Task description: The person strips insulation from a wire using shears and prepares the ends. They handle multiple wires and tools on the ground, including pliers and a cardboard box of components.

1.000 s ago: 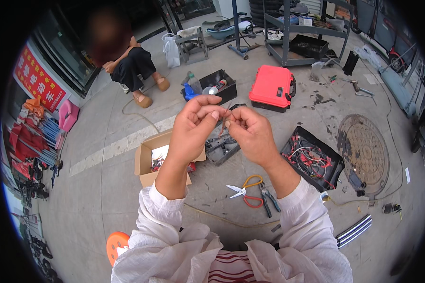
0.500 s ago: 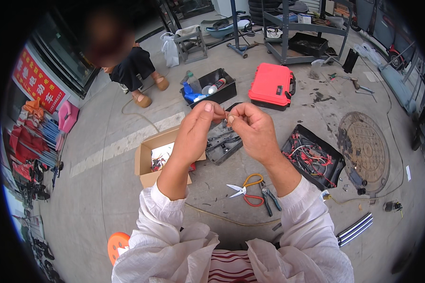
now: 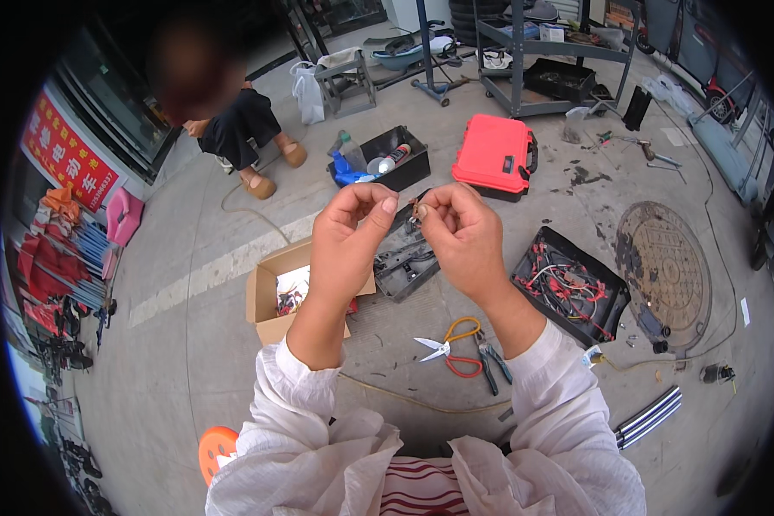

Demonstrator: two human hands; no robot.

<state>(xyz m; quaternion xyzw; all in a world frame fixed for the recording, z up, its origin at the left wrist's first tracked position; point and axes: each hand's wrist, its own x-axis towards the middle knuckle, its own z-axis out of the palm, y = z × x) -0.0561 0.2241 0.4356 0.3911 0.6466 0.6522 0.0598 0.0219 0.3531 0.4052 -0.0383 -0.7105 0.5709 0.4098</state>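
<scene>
My right hand [image 3: 466,236] pinches a small copper-coloured bit of wire [image 3: 415,208] between thumb and forefinger. My left hand [image 3: 351,236] is held up a short way to its left, thumb against curled fingers; whatever it may hold is too small to make out. A narrow gap separates the hands. Below and behind them on the ground lies a black tray with dark parts [image 3: 396,279]. Nearer to me are scissors [image 3: 443,347] with yellow and red handles, beside dark-handled pliers [image 3: 491,361].
A cardboard box [image 3: 265,297] is at left. Farther off stand a black bin [image 3: 411,169] of bottles and a red case [image 3: 493,156]. At right are a black tray [image 3: 612,325] of wires and a manhole cover [image 3: 666,271]. A person [image 3: 232,129] sits far left.
My hands have drawn apart, the left moving slightly left. The copper-coloured wire now shows at my right fingertips.
</scene>
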